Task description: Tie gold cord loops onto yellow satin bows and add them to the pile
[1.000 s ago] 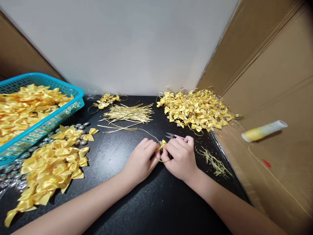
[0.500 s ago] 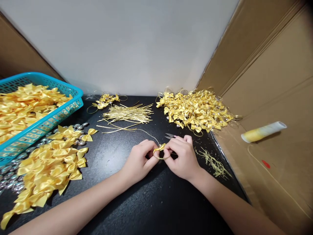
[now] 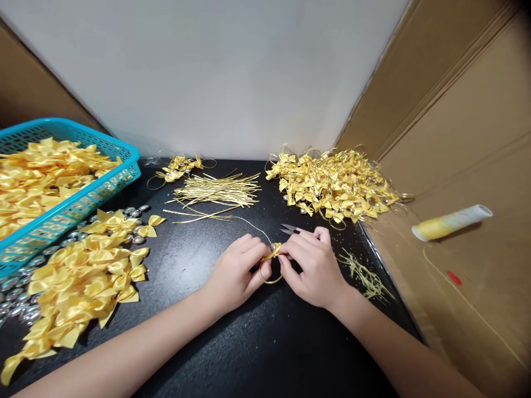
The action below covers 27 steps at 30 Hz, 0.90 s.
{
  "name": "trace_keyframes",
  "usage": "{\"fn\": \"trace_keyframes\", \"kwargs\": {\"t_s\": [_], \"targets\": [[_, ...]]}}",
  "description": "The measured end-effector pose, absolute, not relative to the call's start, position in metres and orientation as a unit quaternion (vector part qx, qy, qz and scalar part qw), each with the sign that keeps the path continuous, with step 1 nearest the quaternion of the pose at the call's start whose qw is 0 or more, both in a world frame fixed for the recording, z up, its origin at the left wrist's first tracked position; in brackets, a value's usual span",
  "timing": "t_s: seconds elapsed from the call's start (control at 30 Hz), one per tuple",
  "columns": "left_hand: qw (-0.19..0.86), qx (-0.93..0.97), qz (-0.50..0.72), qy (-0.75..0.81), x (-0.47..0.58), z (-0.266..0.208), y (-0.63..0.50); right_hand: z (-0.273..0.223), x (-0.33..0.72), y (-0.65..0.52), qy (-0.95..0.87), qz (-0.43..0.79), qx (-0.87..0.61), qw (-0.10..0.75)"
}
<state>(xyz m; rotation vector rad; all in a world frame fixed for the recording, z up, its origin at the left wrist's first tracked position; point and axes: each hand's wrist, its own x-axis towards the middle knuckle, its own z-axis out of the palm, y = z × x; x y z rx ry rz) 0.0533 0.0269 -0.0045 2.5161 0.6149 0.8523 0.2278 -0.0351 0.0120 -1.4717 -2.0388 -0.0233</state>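
Note:
Between my hands, above the black table, is a yellow satin bow (image 3: pixel 271 253) with a silvery bead and a loop of gold cord (image 3: pixel 274 281) hanging below it. My left hand (image 3: pixel 239 270) pinches the bow's left side, thumb and fingers closed. From the right, the fingertips of my right hand (image 3: pixel 312 266) are closed on the bow's other side. A thin pale thread (image 3: pixel 253 225) curves from the bow back toward the gold cords. Pointed scissor blades (image 3: pixel 288 228) stick out beyond my right hand; their handles are hidden by it.
A blue basket (image 3: pixel 133 157) of yellow bows stands left, beside loose bows (image 3: pixel 83 276) and silvery beads (image 3: pixel 31 314). Cut gold cords (image 3: pixel 218 189) lie at the back; looped bows (image 3: pixel 332 185) are heaped back right. Cord scraps (image 3: pixel 367 276) and a cardboard tube (image 3: pixel 452 223) are on the right.
The cord loop has turned and now hangs lower beneath the bow. My fingers have shifted slightly on the bow, and the whole view has moved a little.

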Motion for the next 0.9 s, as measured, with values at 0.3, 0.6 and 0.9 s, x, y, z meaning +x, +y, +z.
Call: {"fn": "trace_keyframes", "kwargs": {"t_s": [0.3,0.6,0.9], "targets": [[0.173,0.92,0.279,0.214,0.054,-0.006,0.028,0.008,0.225,-0.033,-0.772,-0.049,-0.554,0.308],[0.344,0.846,0.275,0.3,0.057,0.002,0.022,0.002,0.22,-0.031,-0.734,-0.005,-0.557,0.389],[0.539,0.749,0.237,0.303,0.053,-0.001,0.026,0.014,0.233,-0.033,-0.696,0.186,-0.577,0.385]]}}
